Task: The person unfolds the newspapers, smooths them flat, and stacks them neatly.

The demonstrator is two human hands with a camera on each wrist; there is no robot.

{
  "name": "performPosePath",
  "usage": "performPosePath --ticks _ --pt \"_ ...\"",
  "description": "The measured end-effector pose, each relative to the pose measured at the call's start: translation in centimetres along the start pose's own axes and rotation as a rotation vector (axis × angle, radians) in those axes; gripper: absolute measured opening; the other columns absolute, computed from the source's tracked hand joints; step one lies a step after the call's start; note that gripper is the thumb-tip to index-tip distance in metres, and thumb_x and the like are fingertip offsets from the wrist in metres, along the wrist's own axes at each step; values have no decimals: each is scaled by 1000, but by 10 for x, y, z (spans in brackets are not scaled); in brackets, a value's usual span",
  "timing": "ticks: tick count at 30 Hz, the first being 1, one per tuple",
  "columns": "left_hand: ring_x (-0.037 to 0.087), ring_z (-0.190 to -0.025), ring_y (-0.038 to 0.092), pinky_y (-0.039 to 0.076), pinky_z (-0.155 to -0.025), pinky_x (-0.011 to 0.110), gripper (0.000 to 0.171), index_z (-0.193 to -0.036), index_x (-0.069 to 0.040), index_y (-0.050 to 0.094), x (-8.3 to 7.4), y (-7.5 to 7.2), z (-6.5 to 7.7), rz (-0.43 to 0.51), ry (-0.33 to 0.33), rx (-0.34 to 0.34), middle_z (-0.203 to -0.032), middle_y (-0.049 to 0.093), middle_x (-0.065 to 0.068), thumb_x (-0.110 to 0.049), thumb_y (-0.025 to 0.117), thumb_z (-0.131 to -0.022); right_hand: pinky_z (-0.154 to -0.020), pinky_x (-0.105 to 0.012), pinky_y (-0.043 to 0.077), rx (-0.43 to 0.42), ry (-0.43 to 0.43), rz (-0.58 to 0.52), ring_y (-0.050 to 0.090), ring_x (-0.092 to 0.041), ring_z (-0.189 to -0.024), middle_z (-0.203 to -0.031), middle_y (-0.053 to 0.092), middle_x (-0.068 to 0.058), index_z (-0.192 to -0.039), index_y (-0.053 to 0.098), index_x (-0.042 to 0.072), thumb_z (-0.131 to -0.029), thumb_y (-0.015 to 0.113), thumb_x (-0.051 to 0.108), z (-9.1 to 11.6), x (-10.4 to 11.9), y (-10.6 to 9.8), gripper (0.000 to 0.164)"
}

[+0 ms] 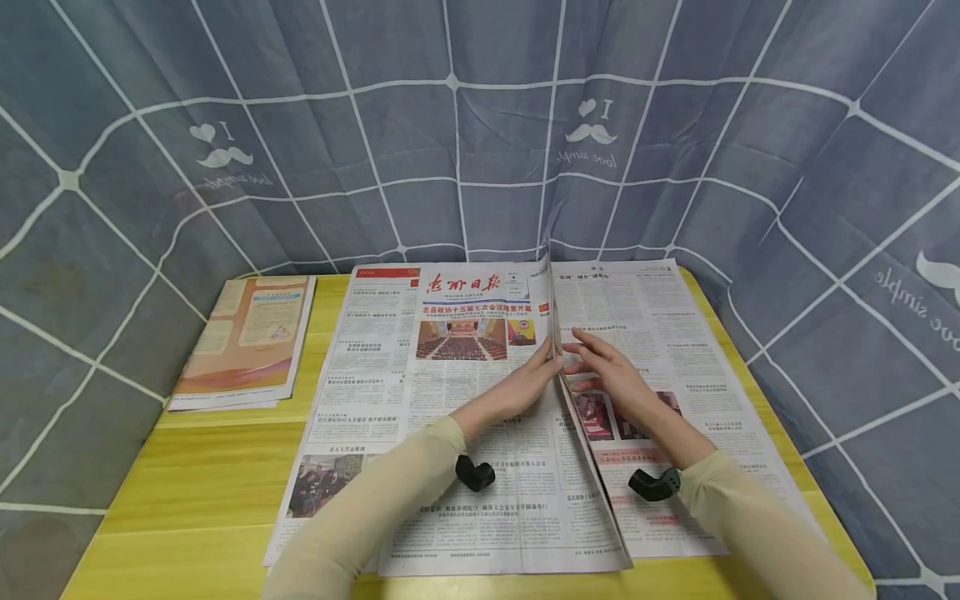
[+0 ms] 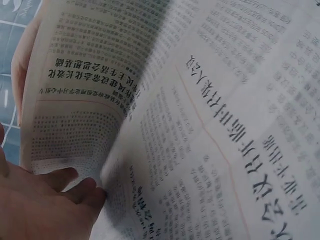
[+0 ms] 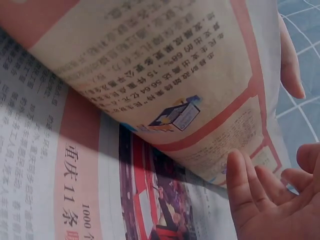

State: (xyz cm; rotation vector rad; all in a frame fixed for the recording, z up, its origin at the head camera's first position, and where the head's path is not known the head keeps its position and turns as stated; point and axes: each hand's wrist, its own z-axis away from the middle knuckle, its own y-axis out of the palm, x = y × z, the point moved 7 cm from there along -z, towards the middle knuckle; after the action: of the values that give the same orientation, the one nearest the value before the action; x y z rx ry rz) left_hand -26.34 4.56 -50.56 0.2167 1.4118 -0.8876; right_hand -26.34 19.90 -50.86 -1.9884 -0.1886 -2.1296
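A newspaper (image 1: 465,433) lies spread over the table, one sheet of it lifted into an upright ridge right of the middle. My left hand (image 1: 528,385) touches the left side of this raised sheet, near its upper edge. In the left wrist view its fingers (image 2: 87,192) lie against the printed paper, slightly bent. On the other side is my right hand (image 1: 609,375), with loosely spread fingers (image 3: 245,185) at the sheet's lifted face. Part of the opposite hand shows past the paper's edge in each wrist view, the rest hidden behind the sheet.
A stack of printed papers (image 1: 243,342) lies on the left of the yellow wooden table (image 1: 202,475). A grey-blue curtain (image 1: 495,142) with white grid lines surrounds the table's back and sides. Black bands are on both wrists.
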Motion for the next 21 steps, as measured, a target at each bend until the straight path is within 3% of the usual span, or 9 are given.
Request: performPosePath --ticks 5,13,21 --pt "26 -151 27 28 -119 51 76 -166 -29 -5 0 2 4 51 18 8 -168 20 12 -54 38 -108 -82 -36 58 -13 6 16 62 -23 -111 -158 38 -23 -164 23 12 -113 40 27 -1 -2 1 56" --pt "27 -148 34 35 -115 48 83 -164 -33 -10 4 5 3 74 74 56 -167 23 13 -45 49 -107 -82 -31 56 -20 -2 12 54 -43 -122 -157 39 -23 -164 23 10 -113 39 26 -1 0 2 55" --pt "23 -151 29 32 -117 43 86 -165 -27 -9 7 5 2 43 89 66 -168 22 12 -44 51 -107 -80 -30 56 -42 7 13 56 -41 -119 -157 39 -24 -164 22 8 -113 38 23 -2 -1 0 56"
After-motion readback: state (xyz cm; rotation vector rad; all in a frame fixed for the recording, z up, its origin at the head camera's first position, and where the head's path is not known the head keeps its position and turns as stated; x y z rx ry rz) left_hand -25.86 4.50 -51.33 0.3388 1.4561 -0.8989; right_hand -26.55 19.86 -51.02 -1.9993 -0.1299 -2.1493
